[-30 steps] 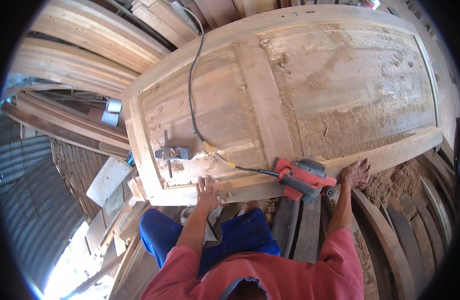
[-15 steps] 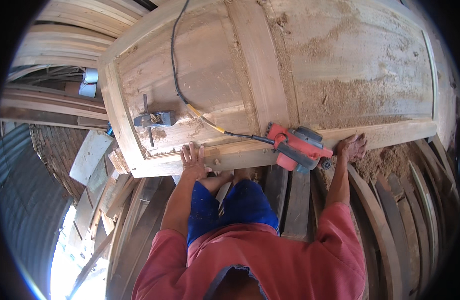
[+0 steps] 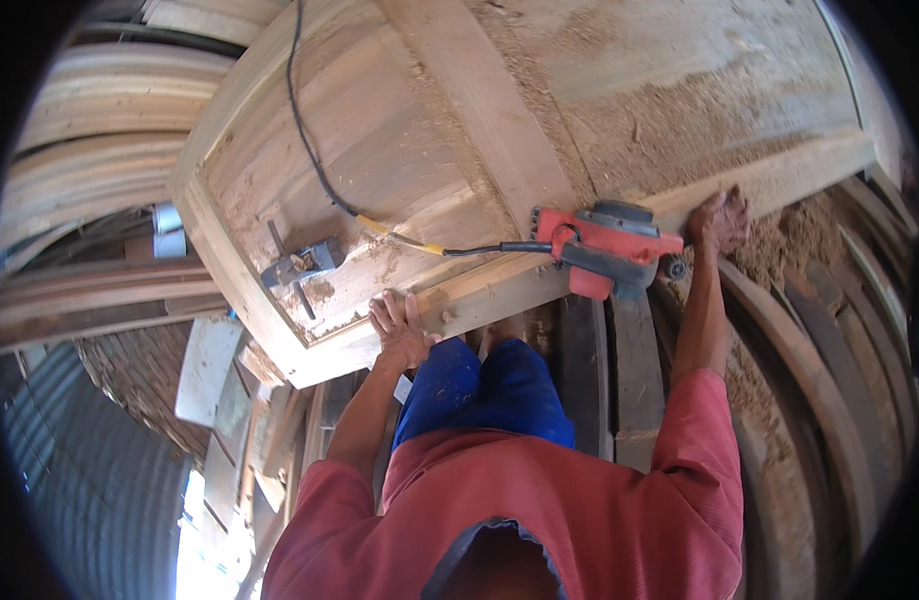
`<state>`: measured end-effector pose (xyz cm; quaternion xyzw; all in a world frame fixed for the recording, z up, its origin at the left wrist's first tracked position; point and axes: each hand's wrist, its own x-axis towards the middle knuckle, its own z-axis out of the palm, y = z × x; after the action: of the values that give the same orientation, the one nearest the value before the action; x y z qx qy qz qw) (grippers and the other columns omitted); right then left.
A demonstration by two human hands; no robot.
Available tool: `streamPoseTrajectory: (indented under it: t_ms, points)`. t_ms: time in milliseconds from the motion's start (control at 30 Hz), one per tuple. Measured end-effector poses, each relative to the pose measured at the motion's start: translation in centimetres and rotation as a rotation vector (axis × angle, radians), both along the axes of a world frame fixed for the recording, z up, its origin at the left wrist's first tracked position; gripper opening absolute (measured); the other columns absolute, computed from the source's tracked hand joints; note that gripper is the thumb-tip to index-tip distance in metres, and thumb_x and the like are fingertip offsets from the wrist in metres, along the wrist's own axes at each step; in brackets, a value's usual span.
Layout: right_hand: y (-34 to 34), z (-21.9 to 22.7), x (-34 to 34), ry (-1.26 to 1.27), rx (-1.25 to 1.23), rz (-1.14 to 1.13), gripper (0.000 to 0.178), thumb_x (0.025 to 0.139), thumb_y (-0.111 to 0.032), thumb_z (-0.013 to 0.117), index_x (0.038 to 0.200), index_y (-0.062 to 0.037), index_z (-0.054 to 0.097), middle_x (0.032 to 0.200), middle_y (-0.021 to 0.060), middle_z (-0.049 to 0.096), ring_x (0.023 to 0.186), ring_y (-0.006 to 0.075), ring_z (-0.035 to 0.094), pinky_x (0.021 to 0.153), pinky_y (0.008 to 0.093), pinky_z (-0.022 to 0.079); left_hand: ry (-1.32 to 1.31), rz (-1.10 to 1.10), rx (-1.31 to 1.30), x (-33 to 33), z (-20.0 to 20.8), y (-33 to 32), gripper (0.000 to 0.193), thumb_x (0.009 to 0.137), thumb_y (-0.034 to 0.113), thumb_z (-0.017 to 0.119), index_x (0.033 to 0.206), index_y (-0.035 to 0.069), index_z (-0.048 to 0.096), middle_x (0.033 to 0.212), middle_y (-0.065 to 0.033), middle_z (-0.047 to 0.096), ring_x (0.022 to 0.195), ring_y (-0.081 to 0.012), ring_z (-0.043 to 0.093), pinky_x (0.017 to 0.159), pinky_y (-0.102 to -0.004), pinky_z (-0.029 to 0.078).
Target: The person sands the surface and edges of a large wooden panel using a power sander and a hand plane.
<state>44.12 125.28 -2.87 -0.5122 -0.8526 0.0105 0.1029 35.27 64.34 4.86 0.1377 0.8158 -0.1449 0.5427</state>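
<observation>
A large panelled wooden door (image 3: pixel 485 105), strewn with shavings, lies in front of me. My left hand (image 3: pixel 401 332) rests on its near rail by the left corner, fingers spread. Farther right, my right hand (image 3: pixel 721 220) is at the rail's near edge with fingers apart, holding nothing I can see. Just left of that hand, a red and black electric planer (image 3: pixel 608 250) lies across the rail, touched by neither hand. Its black cord (image 3: pixel 313 150), wrapped in yellow tape near the tool, runs over the left panel. A wooden hand plane (image 3: pixel 302 265) sits on that panel.
Boards (image 3: pixel 590 360) lie beneath and around my legs. A heap of shavings (image 3: pixel 795 235) has gathered beyond my right hand. Stacked timber (image 3: pixel 110 95) fills the far left, above corrugated metal sheeting (image 3: pixel 90 440).
My view has tilted, so the door appears turned, its left end lower and its right end higher. Both hands stay on the near rail, and the planer stays lying between them.
</observation>
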Motion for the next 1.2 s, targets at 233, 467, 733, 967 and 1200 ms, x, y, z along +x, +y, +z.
streamPoseTrajectory:
  t_ms: [233, 467, 733, 967, 1200]
  points:
    - [-3.7, 8.2, 3.9, 0.683, -0.444, -0.074, 0.045, 0.105, -0.034, 0.054, 0.127, 0.0037, 0.064, 0.113, 0.0199, 0.067, 0.105, 0.0222, 0.064, 0.089, 0.0372, 0.049, -0.004, 0.022, 0.088, 1.1, -1.6, -1.3, 0.116, 0.095, 0.062, 0.060, 0.164, 0.006, -0.015, 0.161, -0.0407, -0.026, 0.144, -0.0679, -0.026, 0.116, -0.0742, -0.014]
    - [-28.5, 16.5, 2.8, 0.876, -1.163, -0.496, 0.041, 0.100, -0.029, 0.069, 0.126, 0.0028, 0.063, 0.098, 0.0046, 0.069, 0.076, 0.0111, 0.063, 0.067, 0.0243, 0.051, 0.018, 0.045, 0.139, 1.4, -2.3, -3.0, 0.118, 0.095, 0.061, 0.061, 0.164, 0.006, -0.018, 0.159, -0.0408, -0.031, 0.141, -0.0682, -0.031, 0.113, -0.0754, -0.016]
    - [-28.3, 11.6, -8.1, 1.970, -0.915, -0.567, 0.021, 0.097, -0.013, 0.071, 0.111, -0.0009, 0.061, 0.095, 0.0060, 0.064, 0.074, 0.0150, 0.064, 0.063, 0.0305, 0.055, 0.001, 0.024, 0.222, 0.6, -2.1, -2.9, 0.123, 0.095, 0.063, 0.062, 0.161, 0.006, -0.025, 0.155, -0.0431, -0.035, 0.136, -0.0736, -0.032, 0.112, -0.0778, -0.014]
    - [-34.8, 17.6, 2.3, 1.596, -0.967, -0.625, 0.012, 0.101, -0.017, 0.064, 0.103, -0.0052, 0.060, 0.074, 0.0008, 0.059, 0.056, 0.0116, 0.055, 0.052, 0.0309, 0.049, -0.433, 0.331, 0.485, -13.7, 5.5, 0.7, 0.061, 0.095, 0.056, 0.066, 0.122, 0.002, 0.072, 0.116, -0.0233, 0.075, 0.108, -0.0276, 0.072, 0.093, -0.0420, 0.055]
    - [-41.6, 18.2, 6.5, 1.281, -0.951, -0.786, 0.026, 0.100, -0.019, 0.064, 0.118, -0.0020, 0.059, 0.072, 0.0003, 0.057, 0.057, 0.0093, 0.055, 0.054, 0.0273, 0.048, 0.472, -0.453, 0.922, -13.2, 2.1, 16.3, 0.123, 0.077, 0.066, 0.080, 0.164, 0.007, 0.018, 0.164, -0.0385, 0.016, 0.154, -0.0533, 0.011, 0.122, -0.0669, 0.011]
